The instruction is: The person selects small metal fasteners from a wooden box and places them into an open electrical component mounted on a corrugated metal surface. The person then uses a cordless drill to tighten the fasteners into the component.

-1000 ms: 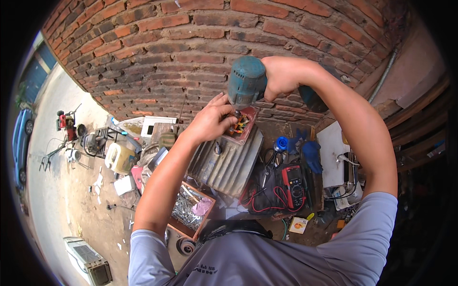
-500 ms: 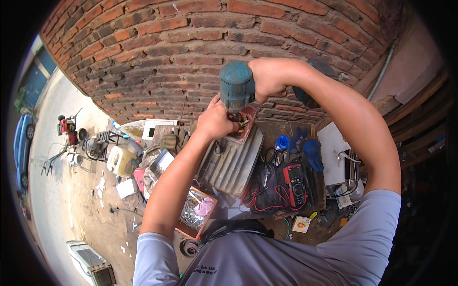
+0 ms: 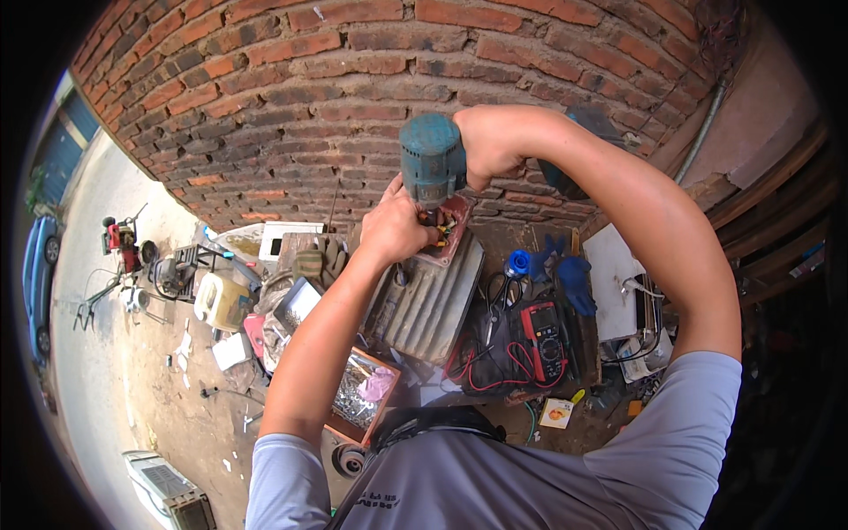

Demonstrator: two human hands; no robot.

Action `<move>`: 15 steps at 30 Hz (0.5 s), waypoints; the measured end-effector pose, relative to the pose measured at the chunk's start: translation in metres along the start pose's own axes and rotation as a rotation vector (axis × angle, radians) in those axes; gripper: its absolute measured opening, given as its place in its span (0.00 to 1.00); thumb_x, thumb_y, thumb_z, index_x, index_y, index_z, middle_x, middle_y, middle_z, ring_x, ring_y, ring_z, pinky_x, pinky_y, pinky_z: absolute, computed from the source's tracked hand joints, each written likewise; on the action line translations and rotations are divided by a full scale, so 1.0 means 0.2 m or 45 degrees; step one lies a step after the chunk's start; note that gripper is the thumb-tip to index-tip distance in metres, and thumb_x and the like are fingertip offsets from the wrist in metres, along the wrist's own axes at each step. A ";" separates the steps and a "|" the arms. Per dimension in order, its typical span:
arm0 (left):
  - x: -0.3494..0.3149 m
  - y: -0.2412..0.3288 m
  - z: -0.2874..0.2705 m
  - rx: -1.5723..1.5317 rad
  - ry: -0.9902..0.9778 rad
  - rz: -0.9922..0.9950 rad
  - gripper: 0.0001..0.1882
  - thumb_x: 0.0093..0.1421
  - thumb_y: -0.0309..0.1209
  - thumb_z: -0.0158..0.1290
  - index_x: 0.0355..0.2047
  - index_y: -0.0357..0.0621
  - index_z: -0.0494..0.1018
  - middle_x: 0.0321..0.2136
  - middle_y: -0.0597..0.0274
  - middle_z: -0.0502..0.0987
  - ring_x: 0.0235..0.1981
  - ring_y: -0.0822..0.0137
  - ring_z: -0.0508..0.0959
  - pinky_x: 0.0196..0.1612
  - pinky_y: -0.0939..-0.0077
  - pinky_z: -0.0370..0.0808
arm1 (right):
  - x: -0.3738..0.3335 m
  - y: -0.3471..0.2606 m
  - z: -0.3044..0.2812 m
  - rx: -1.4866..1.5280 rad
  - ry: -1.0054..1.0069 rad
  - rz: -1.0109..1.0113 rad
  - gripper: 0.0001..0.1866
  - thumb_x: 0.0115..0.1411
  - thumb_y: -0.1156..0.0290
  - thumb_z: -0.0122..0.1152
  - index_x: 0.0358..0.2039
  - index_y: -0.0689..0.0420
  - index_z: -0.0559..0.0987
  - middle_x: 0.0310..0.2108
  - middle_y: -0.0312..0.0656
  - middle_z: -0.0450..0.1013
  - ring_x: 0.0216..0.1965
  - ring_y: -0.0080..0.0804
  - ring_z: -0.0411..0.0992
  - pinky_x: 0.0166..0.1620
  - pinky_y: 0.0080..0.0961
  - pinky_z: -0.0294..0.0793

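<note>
My right hand [image 3: 488,148] is wrapped round the handle of a teal cordless drill [image 3: 430,150], which points down with its back end toward me. A dark block at the drill's base [image 3: 594,128] shows behind my forearm. My left hand [image 3: 395,228] is closed just under the drill's front, its fingertips at an open reddish terminal box [image 3: 457,221]. What those fingers pinch is hidden by the drill and the hand itself. Coloured wires and small fittings [image 3: 439,231] show inside the box. The box sits on a grey ribbed motor housing [image 3: 428,305].
Right of the motor lie a red multimeter [image 3: 544,343] with leads, blue gloves [image 3: 579,287] and a roll of blue tape [image 3: 517,263]. A tray of screws [image 3: 367,393] stands below my left forearm. A yellowish jerrycan [image 3: 221,303] is farther left. The brick wall [image 3: 371,115] rises close behind.
The view has shifted very slightly. Both hands and the drill keep nearly the same place over the terminal box.
</note>
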State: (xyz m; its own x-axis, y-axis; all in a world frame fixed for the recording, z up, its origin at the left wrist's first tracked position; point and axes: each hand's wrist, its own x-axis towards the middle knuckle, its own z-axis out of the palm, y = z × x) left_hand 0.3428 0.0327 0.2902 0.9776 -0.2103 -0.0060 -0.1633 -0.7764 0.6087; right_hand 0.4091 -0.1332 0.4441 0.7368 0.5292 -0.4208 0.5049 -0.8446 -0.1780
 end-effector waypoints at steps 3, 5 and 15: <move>-0.01 0.01 0.00 -0.021 0.010 -0.014 0.22 0.46 0.37 0.67 0.44 0.51 0.84 0.67 0.62 0.65 0.72 0.59 0.56 0.65 0.62 0.68 | 0.03 0.03 0.01 -0.026 0.007 -0.031 0.11 0.42 0.75 0.72 0.17 0.67 0.77 0.15 0.49 0.73 0.16 0.37 0.71 0.18 0.36 0.70; -0.01 0.04 -0.03 0.009 -0.038 -0.013 0.21 0.46 0.36 0.67 0.44 0.51 0.84 0.66 0.64 0.66 0.72 0.60 0.56 0.64 0.62 0.68 | 0.03 0.05 0.02 -0.026 0.004 -0.033 0.11 0.42 0.75 0.72 0.17 0.67 0.77 0.15 0.49 0.73 0.16 0.37 0.72 0.18 0.36 0.70; -0.01 0.02 -0.02 0.042 -0.039 -0.022 0.21 0.46 0.36 0.67 0.43 0.52 0.84 0.64 0.65 0.69 0.72 0.60 0.55 0.64 0.61 0.68 | 0.05 0.09 0.04 -0.009 0.004 -0.044 0.11 0.43 0.73 0.71 0.17 0.68 0.78 0.16 0.51 0.74 0.16 0.37 0.72 0.20 0.36 0.72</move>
State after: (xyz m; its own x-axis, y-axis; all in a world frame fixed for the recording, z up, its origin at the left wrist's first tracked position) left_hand 0.3406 0.0316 0.2954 0.9759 -0.2143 -0.0410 -0.1510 -0.7991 0.5820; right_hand 0.4228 -0.1437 0.4298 0.7202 0.5581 -0.4121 0.5330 -0.8254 -0.1862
